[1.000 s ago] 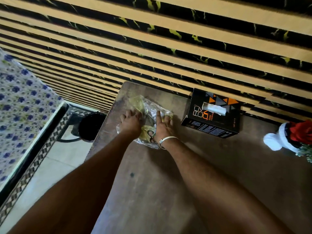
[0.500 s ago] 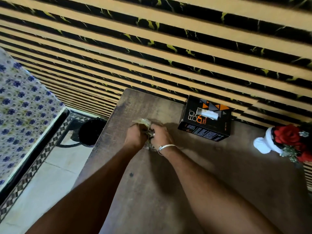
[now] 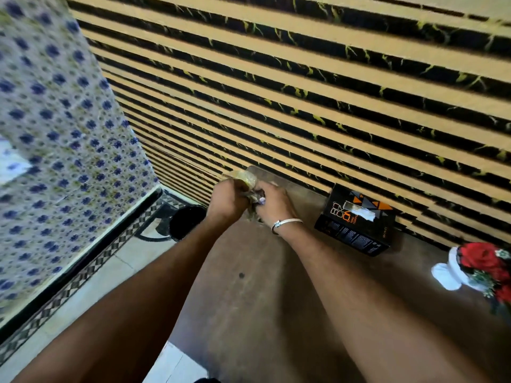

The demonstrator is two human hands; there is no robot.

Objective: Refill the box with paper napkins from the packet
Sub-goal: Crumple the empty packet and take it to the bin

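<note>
Crumpling, seemingly, the packet (image 3: 244, 180) sits between left hand (image 3: 226, 201) and right hand (image 3: 276, 203).

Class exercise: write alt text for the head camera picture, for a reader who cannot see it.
Two hands, left hand and right hand, crumple a clear plastic packet above a brown table. A black napkin box sits to the right against a striped wall, with a napkin poking out.

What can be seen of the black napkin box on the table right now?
The napkin box is black cardboard with orange and grey triangles and orange-and-white lettering, too blurred to read. It lies flat on the wooden table, at its far edge by the striped wall, turned at an angle. A white napkin pokes from the slot in its top face. Neither hand touches it; both are to its left.
</note>
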